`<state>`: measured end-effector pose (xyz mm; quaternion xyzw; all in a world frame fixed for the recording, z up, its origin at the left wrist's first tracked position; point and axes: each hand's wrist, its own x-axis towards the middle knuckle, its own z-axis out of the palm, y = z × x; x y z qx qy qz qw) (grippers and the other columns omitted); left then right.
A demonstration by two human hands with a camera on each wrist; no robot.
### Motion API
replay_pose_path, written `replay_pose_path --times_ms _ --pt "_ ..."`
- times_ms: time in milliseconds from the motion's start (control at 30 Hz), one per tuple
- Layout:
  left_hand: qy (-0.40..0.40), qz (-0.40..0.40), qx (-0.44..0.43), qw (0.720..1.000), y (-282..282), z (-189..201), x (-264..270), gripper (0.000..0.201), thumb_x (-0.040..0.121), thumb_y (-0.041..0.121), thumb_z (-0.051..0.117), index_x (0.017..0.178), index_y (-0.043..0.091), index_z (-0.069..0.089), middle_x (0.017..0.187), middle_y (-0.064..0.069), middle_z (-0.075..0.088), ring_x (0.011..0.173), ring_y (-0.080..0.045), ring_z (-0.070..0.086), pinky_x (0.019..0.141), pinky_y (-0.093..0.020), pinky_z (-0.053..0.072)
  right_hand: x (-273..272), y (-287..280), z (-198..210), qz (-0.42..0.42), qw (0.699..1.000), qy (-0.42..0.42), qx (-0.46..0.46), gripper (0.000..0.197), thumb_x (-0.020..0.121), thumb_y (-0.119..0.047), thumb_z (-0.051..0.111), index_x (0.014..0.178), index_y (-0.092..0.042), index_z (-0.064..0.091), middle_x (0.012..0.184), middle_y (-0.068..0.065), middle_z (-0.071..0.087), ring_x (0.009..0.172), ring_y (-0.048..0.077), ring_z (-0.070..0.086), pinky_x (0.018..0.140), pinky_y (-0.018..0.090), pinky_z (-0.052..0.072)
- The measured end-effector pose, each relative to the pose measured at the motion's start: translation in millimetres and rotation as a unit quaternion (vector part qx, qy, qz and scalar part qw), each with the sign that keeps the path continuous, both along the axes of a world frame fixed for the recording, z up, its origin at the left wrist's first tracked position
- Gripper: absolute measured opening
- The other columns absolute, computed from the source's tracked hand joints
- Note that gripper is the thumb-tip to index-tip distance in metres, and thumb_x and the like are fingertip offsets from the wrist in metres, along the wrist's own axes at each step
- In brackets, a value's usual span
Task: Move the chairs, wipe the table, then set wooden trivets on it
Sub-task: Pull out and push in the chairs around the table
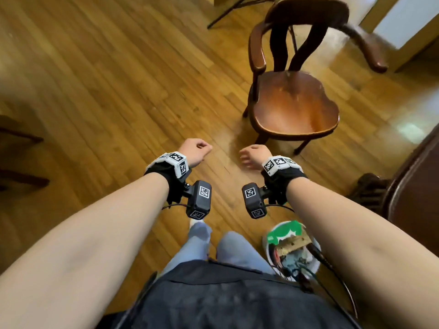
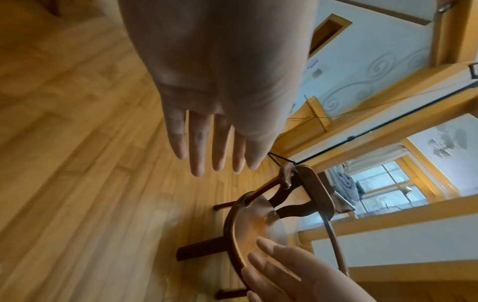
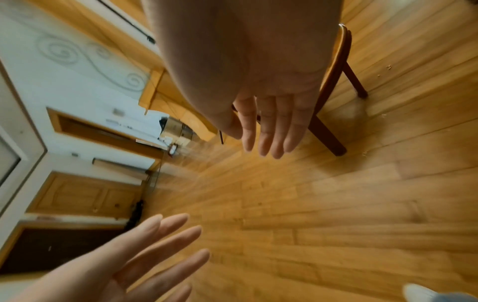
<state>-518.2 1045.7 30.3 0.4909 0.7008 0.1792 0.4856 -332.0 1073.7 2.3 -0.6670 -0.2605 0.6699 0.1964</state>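
A dark wooden armchair (image 1: 294,103) with a round seat and curved arms stands on the plank floor ahead and to my right; the left wrist view also shows the chair (image 2: 258,222). Both hands hang over the floor in front of me, short of the chair. My left hand (image 1: 196,150) is empty, its fingers (image 2: 204,151) straight and pointing down. My right hand (image 1: 253,154) is empty too, with relaxed straight fingers (image 3: 271,132), a little way from the chair's front leg (image 3: 328,130). No table top or trivets can be seen.
A dark table edge (image 1: 418,186) rises at the right, with a carved foot below it. A white bucket (image 1: 292,248) of odds and ends sits by my right leg. Dark furniture legs (image 1: 21,138) show at the left. Wooden floor (image 1: 118,79) spreads ahead left.
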Motion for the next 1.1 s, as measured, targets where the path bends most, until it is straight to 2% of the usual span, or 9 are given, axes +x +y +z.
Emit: replay_pose_path --times_ms 100,167,267,333,433,600,700,867,1100 --pt "0.007 -0.024 0.030 0.999 86.9 9.8 -15.7 0.027 0.093 0.019 0.056 0.104 -0.003 0.066 0.095 -0.011 0.063 0.095 -0.030 0.064 0.072 -0.028 0.049 -5.1 69.8 15.8 -0.047 0.993 0.105 -0.030 0.035 0.101 -0.012 0.021 0.071 -0.008 0.039 0.042 0.002 0.040 0.025 0.009 0.036 0.035 0.009 0.021" --pt "0.009 -0.055 0.030 0.998 137.7 10.4 -15.9 0.029 0.094 0.021 0.054 0.102 -0.003 0.068 0.092 -0.012 0.065 0.091 -0.029 0.065 0.062 -0.026 0.043 -6.4 111.2 17.0 -0.059 0.991 0.116 -0.029 0.038 0.101 -0.013 0.017 0.069 -0.009 0.037 0.035 -0.001 0.040 0.022 0.008 0.035 0.032 0.006 0.021" --pt "0.002 -0.093 0.016 0.996 212.2 6.4 -7.7 0.030 0.094 0.025 0.054 0.093 0.000 0.069 0.084 -0.014 0.063 0.083 -0.025 0.060 0.054 -0.026 0.034 -1.5 174.8 13.5 -0.092 0.990 0.101 -0.024 0.038 0.101 -0.016 0.018 0.071 -0.009 0.041 0.042 0.003 0.042 0.022 0.008 0.037 0.033 0.008 0.025" --pt "0.009 -0.108 0.025 0.994 265.4 2.8 -1.1 0.031 0.094 0.026 0.054 0.094 0.000 0.070 0.088 -0.015 0.065 0.087 -0.026 0.062 0.060 -0.027 0.037 -0.4 220.5 8.8 -0.107 0.992 0.072 -0.010 0.033 0.101 -0.013 0.024 0.080 -0.004 0.048 0.055 0.008 0.043 0.033 0.013 0.043 0.040 0.018 0.030" --pt "0.028 -0.099 0.041 0.994 335.8 0.7 8.5 0.032 0.094 0.025 0.055 0.105 -0.001 0.070 0.106 -0.016 0.069 0.102 -0.027 0.064 0.076 -0.029 0.044 1.8 283.8 -1.1 -0.106 0.992 -0.031 0.052 0.020 0.098 -0.005 0.041 0.087 -0.006 0.057 0.066 0.007 0.047 0.050 0.015 0.042 0.036 0.015 0.035" --pt "0.056 -0.165 0.026 0.984 438.4 10.0 27.8 0.030 0.095 0.025 0.054 0.109 0.002 0.068 0.113 -0.014 0.067 0.106 -0.026 0.062 0.082 -0.028 0.044 18.4 386.4 -10.7 -0.126 0.991 -0.019 0.028 0.031 0.096 -0.001 0.041 0.068 -0.010 0.050 0.060 0.005 0.041 0.040 0.011 0.038 0.032 0.011 0.026" --pt "0.053 -0.175 0.028 0.983 492.1 11.2 31.2 0.030 0.094 0.024 0.055 0.110 0.002 0.067 0.114 -0.014 0.066 0.108 -0.026 0.062 0.097 -0.034 0.047 26.6 441.0 -9.2 -0.132 0.990 -0.040 0.029 0.031 0.096 -0.004 0.041 0.068 -0.012 0.052 0.060 0.003 0.044 0.042 0.010 0.042 0.031 0.012 0.029" --pt "0.081 -0.228 0.036 0.969 589.6 7.6 40.4 0.028 0.094 0.025 0.054 0.111 0.007 0.066 0.112 -0.011 0.067 0.106 -0.025 0.062 0.090 -0.032 0.046 34.4 523.8 -15.4 -0.156 0.984 -0.078 0.047 0.027 0.093 -0.011 0.047 0.067 -0.019 0.048 0.064 0.002 0.050 0.049 0.014 0.047 0.048 0.025 0.041" --pt "0.085 -0.351 0.051 0.931 705.8 4.6 64.6 0.029 0.094 0.026 0.054 0.117 0.011 0.063 0.126 -0.007 0.061 0.121 -0.020 0.053 0.100 -0.031 0.041 24.4 585.5 -30.2 -0.327 0.943 -0.061 0.014 0.028 0.094 -0.010 0.045 0.067 -0.013 0.049 0.057 0.004 0.044 0.036 0.011 0.036 0.036 0.015 0.025"
